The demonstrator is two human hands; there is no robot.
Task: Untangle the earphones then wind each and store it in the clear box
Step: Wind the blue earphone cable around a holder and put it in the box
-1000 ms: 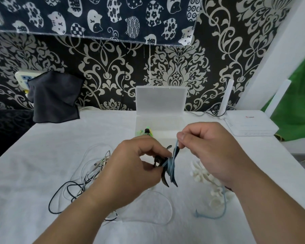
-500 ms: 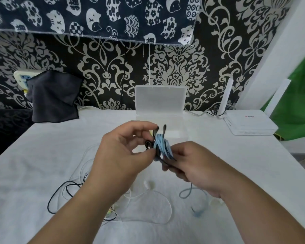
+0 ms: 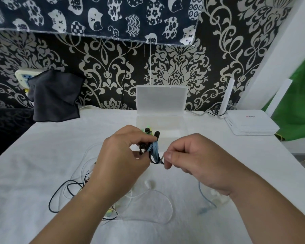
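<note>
My left hand (image 3: pixel 120 155) grips a small bundle of wound blue earphone cable (image 3: pixel 154 149) with black earbuds sticking out of it, above the table's middle. My right hand (image 3: pixel 192 155) pinches the loose blue cable just right of the bundle; its tail (image 3: pixel 203 196) hangs down to the cloth, ending in a plug. Behind the hands stands the clear box (image 3: pixel 173 125) with its lid raised; something green and black shows in its left front corner. A tangle of black and white earphones (image 3: pixel 72 189) lies on the white cloth at the left, partly hidden by my left forearm.
A white earbud with a loop of white cable (image 3: pixel 149 184) lies below the hands. A white router (image 3: pixel 250 124) sits at the back right. A dark cloth (image 3: pixel 55 97) hangs over a wall socket at the back left. Patterned wall stands behind the table.
My right hand came up from under the bundle and moved to its right side, carrying the blue cable round it. My left hand kept holding the bundle and turned slightly.
</note>
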